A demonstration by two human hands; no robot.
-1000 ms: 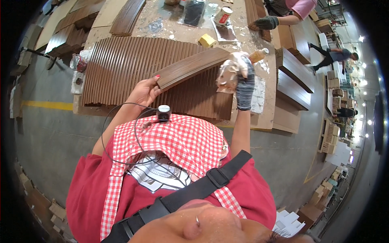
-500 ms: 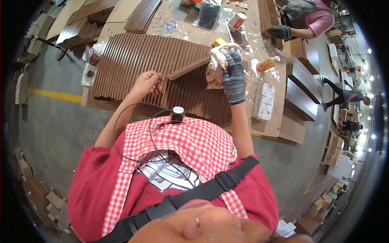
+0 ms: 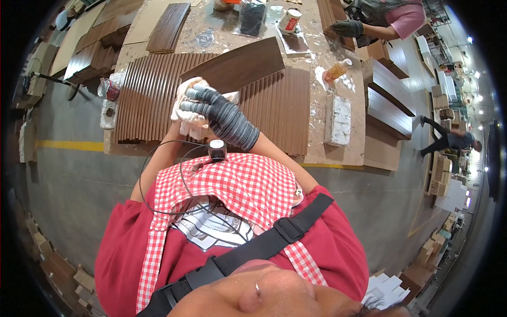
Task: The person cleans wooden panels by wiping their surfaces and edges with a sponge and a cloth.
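Observation:
My right hand (image 3: 224, 117), in a grey striped knit glove, presses a crumpled whitish rag (image 3: 191, 122) near the close end of a brown wood-grain board (image 3: 237, 66). The board lies slanted, broad face up, across a row of brown slats (image 3: 150, 100) packed side by side. At the rag's left edge, only the wrist of my bare left hand (image 3: 175, 128) shows. Its fingers are hidden behind the rag and glove, so its grip cannot be made out.
On the worktable (image 3: 317, 142) stand a white-and-red cup (image 3: 290, 21), an amber bottle (image 3: 337, 70), a paint-spotted white block (image 3: 338, 120) and a black bag (image 3: 252, 18). A co-worker's gloved hand (image 3: 347, 28) rests on boards at far right. Another person (image 3: 451, 139) walks beyond stacked panels.
My right hand has swung left with the rag to meet my left hand. The narrow-edged board now shows its broad face. A yellow block beside the rag is no longer visible.

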